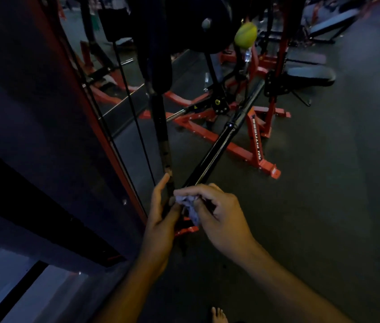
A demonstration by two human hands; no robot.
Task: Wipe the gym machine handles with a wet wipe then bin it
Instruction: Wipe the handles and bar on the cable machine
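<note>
Head view: left hand (161,213) steadies the near handle (164,157), fingers straight against it, so the right hand (217,213), fingers pinching the wet wipe (187,203), can rub it.

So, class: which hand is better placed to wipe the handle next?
Right. The right hand already pinches the wipe against the handle; the left hand only steadies it.
</note>
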